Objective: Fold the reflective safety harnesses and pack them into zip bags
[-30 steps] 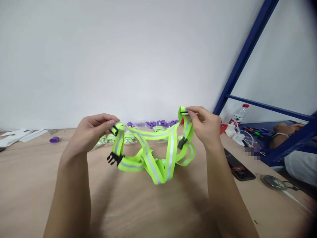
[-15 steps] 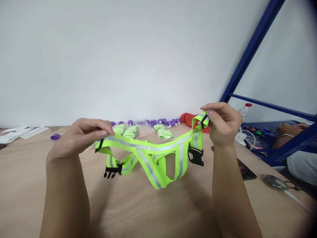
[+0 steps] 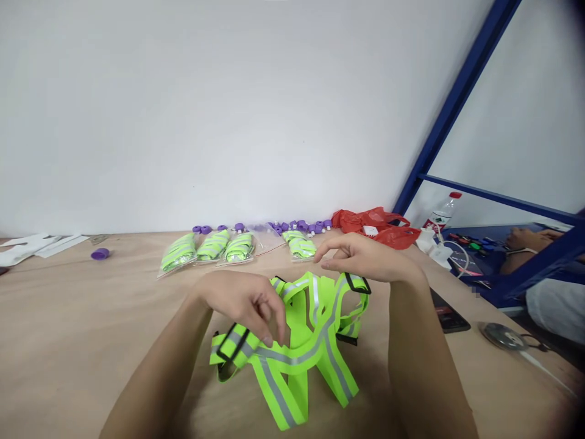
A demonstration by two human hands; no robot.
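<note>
The neon yellow-green harness with silver reflective stripes lies spread in loops on the table in front of me. Black slide buckles sit on its straps at both sides. My left hand hovers at its left part, fingers bent down and a little apart, with nothing visibly held; whether the fingertips touch the strap is unclear. Just above the harness's right end is my right hand, its thumb and fingers apart and nothing between them.
Several clear bags of folded green straps lie behind, near purple caps and a red plastic bag. White strips are at left. At right are a bottle, a phone, a blue frame and another person's hand.
The harness has come down from between my raised hands onto the table. Both hands have let go of it; my left hand moved right and down, my right hand left and down.
</note>
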